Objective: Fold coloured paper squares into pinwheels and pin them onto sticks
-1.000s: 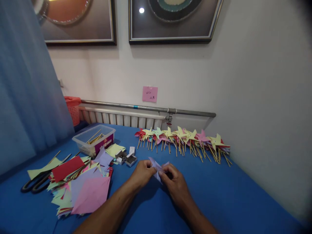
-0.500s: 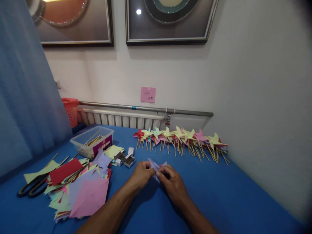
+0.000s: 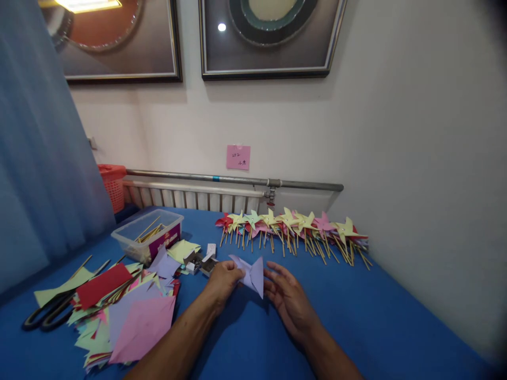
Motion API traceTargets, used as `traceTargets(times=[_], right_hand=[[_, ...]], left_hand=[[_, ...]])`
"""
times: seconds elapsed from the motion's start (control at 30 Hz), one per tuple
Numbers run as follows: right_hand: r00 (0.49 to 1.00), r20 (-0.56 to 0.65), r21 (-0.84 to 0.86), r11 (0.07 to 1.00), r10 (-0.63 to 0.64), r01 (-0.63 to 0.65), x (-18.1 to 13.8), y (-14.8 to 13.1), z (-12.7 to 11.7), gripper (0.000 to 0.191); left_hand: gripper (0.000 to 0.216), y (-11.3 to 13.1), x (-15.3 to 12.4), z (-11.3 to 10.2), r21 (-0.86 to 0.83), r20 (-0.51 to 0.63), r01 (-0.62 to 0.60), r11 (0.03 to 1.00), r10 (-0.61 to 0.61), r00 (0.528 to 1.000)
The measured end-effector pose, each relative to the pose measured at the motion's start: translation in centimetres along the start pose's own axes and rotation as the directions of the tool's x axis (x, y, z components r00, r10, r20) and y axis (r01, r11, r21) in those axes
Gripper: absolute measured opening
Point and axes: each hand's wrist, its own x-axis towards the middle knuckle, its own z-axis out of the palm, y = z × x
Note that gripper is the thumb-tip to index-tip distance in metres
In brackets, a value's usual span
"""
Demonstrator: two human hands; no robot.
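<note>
My left hand (image 3: 225,279) pinches a purple paper pinwheel (image 3: 252,275) by its left side, above the blue cloth. Its folded blades stand up and no stick shows on it. Just right of the paper is my right hand (image 3: 288,298), fingers spread and slightly curled, with nothing held; whether a fingertip brushes the paper's edge I cannot tell. Small open boxes (image 3: 208,265) of tiny dark metal pieces sit beyond my left hand. To the left lies a stack of coloured paper squares (image 3: 142,327), a pink one on top.
Black-handled scissors (image 3: 51,311) lie left of the stack, partly under paper. Behind stands a clear plastic tub (image 3: 130,235) with thin sticks. Finished pinwheels (image 3: 287,221) on sticks line the back right. A radiator (image 3: 190,198), a pipe and a red basket (image 3: 113,187) are beyond.
My right hand has let go of the purple pinwheel, opened and moved slightly right. My left hand keeps its pinch, and the paper is turned so more of its folds show.
</note>
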Motion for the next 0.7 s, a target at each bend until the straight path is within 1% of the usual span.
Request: traceTargets(times=[0.1,0.2,0.3,0.37,0.43,0.5,0.6,0.63,0.7], right_hand=[[0.996,0.087,-0.029,0.999,0.016,-0.014,-0.1,-0.2,-0.1,0.043],[0.987,0.160,-0.106,0.994,0.000,0.018,0.1,0.0,-0.2,0.047],[0.983,0.183,-0.172,0.984,-0.019,0.051,0.4,0.4,-0.3,0.045],[0.981,0.192,-0.218,0.974,-0.013,0.056,0.5,0.4,-0.3,0.042],[0.978,0.211,-0.249,0.966,-0.009,0.063,0.5,0.3,-0.2,0.043],[0.971,0.240,-0.267,0.961,-0.009,0.075,0.2,0.1,0.0,0.055],[0.957,0.289,-0.316,0.942,-0.019,0.114,-0.3,-0.2,0.0,0.082],[0.951,0.307,-0.340,0.930,-0.029,0.138,-0.5,-0.2,0.0,0.087],[0.938,0.340,-0.376,0.906,-0.061,0.195,-0.8,-0.2,0.0,0.087]], left_hand=[[0.022,0.0,-0.1,0.1,0.023,0.010,0.008,1.000,-0.008,1.000],[0.020,0.1,-0.3,0.4,0.004,0.050,0.013,1.000,-0.014,0.999],[0.020,0.2,-0.6,0.6,-0.012,0.088,0.040,0.999,-0.039,0.995],[0.020,0.2,-0.7,0.7,-0.025,0.102,0.060,0.998,-0.057,0.993],[0.019,0.2,-0.7,0.6,-0.044,0.112,0.076,0.996,-0.070,0.991],[0.018,0.1,-0.5,0.5,-0.064,0.123,0.099,0.993,-0.090,0.988],[0.020,0.0,-0.3,0.3,-0.091,0.119,0.132,0.987,-0.121,0.985],[0.021,0.0,-0.3,0.3,-0.096,0.106,0.140,0.986,-0.129,0.986],[0.020,-0.1,-0.2,0.2,-0.097,0.084,0.144,0.985,-0.137,0.987]])
